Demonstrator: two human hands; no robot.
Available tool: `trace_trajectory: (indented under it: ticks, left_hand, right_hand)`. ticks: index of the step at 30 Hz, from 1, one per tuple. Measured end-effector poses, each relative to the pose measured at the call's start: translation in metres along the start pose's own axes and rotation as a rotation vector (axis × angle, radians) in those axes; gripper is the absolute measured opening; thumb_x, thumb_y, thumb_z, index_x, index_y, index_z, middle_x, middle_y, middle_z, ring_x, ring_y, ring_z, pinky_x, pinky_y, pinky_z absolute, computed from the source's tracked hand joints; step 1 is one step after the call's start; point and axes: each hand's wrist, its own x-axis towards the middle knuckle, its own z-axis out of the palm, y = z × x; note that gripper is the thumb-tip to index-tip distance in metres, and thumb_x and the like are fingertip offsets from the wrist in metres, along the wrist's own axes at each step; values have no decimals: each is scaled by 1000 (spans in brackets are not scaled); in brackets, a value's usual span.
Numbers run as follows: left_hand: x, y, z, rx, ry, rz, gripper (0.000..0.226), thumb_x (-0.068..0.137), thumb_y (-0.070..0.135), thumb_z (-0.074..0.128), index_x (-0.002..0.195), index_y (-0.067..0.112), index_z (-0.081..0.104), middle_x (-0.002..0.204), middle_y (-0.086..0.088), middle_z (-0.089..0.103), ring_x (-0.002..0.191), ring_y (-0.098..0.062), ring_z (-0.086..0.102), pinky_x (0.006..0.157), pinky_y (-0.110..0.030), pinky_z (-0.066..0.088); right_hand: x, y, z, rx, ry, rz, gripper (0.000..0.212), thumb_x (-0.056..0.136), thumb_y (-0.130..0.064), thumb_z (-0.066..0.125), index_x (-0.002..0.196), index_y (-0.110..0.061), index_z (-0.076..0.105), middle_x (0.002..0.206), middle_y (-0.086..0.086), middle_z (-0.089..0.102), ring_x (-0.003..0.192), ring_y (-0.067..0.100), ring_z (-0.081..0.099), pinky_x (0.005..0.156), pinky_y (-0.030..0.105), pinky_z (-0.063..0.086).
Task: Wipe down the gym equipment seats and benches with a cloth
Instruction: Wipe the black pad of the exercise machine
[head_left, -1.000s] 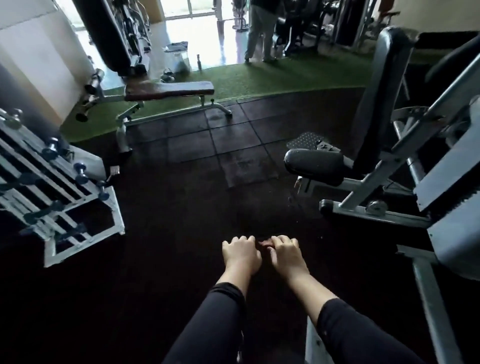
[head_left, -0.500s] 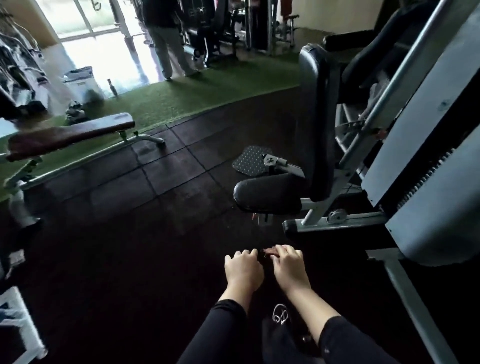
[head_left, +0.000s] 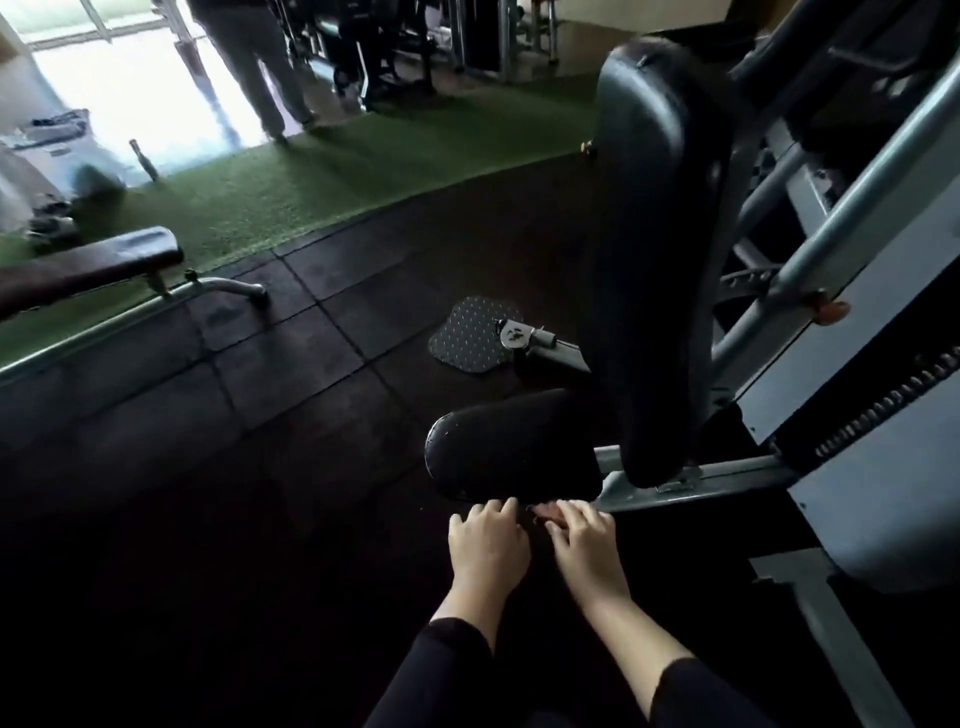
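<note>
- Curling loosely downward, knuckles up: fingers (head_left: 496, 512) of the left hand (head_left: 488, 545), slightly apart from one another, tips pointing toward the dark gap between the two hands.
- Curling the same way: fingers (head_left: 576, 514) of the right hand (head_left: 587, 545), with a small pinkish bit (head_left: 543, 513) showing between the two hands; too dark to tell whether that is a cloth, or whether either hand is pinching it.
- Hovering side by side, nearly touching: two hands, two bare forearms, two black sleeves (head_left: 457, 670).
- Lying just beyond the fingertips: one black padded machine seat (head_left: 511, 447), rounded at its front edge, worn and shiny at the rim.
- Rising upright behind that seat: one tall black padded backrest (head_left: 660, 249), mounted on the grey metal frame (head_left: 727, 478) of the weight machine to the right.
- Resting on the floor past the seat: one dark studded footplate (head_left: 470, 335) on a grey arm.
- Standing well apart at left: one flat bench with a brown padded top (head_left: 88, 267) on a pale metal base.
- Covering the floor nearby: dark square rubber tiles (head_left: 291, 364), meeting a strip of green artificial turf (head_left: 322, 176) further off.
- Standing on the turf's far edge near the bright doorway: one person's legs in grey trousers (head_left: 254, 62).
</note>
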Motion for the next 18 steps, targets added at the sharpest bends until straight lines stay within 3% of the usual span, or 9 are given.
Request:
trace_trajectory:
  ticks: [6,12,16,18]
  left_hand:
    - [112,-25,78,-9,53,91,49,96,35,39,144,28,37,142,7,47,132,-15,41,107,-41,31]
    - [206,-46,158,17,172,215,53,98,36,37,150,29,27,157,3,28,146,-15,19,118,-47,13]
    - [255,-55,204,7,312,277,50,99,39,30,149,29,31,157,3,29,147,-17,18,118,-49,9]
    - [271,-57,223,-27,413,288,59,94,46,17,145,29,40,154,2,35,145,-19,24,117,-50,10]
  right_hand:
    - [73,57,86,-6,166,-66,35,81,-11,73,114,-2,66,115,16,63,105,34,56,90,40,50]
    - [155,122,160,-77,331,-154,32,83,-21,67,111,-5,68,112,14,64,101,34,58,87,42,50]
    - [203,160,190,-147,384,-155,30,86,-23,66,111,-5,68,113,14,65,101,36,55,87,39,46]
    - [219,174,201,-243,395,-138,33,88,-27,60,113,-6,67,117,13,65,107,36,53,92,39,42]
